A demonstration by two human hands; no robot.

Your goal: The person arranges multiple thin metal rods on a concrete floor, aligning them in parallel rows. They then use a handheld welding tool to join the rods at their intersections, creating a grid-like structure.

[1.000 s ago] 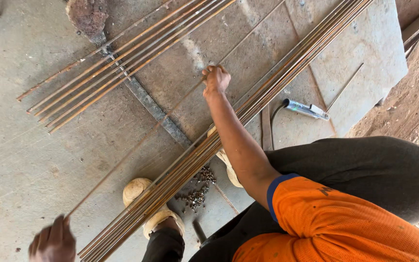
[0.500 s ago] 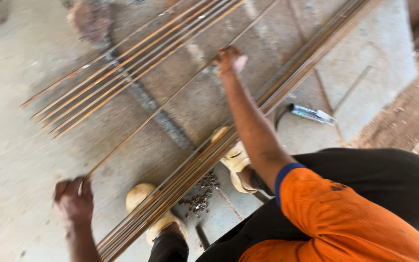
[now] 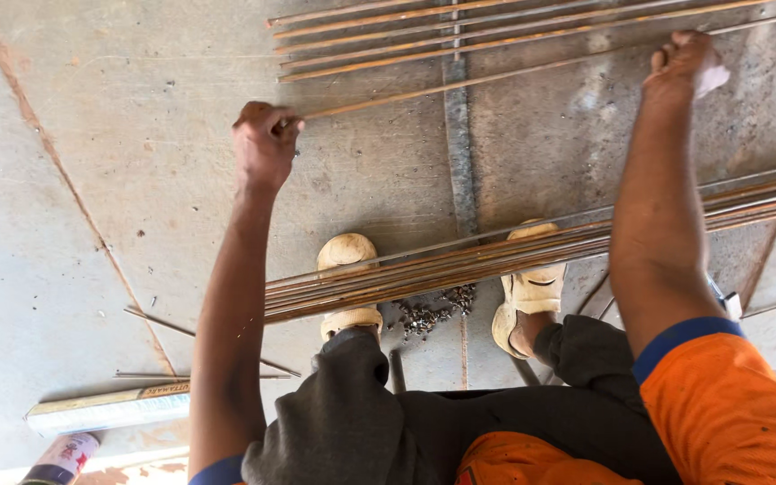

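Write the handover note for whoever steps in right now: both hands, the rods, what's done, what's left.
Left hand: closed around the near end of a single thin steel rod, held just above the metal floor plate.
Right hand: gripping the same rod further along.
Rods: a separate group of rods lies just beyond the held one; a larger bundle lies across in front of the feet, with small metal scraps beside it.
Done: several rods lie apart from the bundle.
Left: the held rod is not yet set down; the bundle remains.
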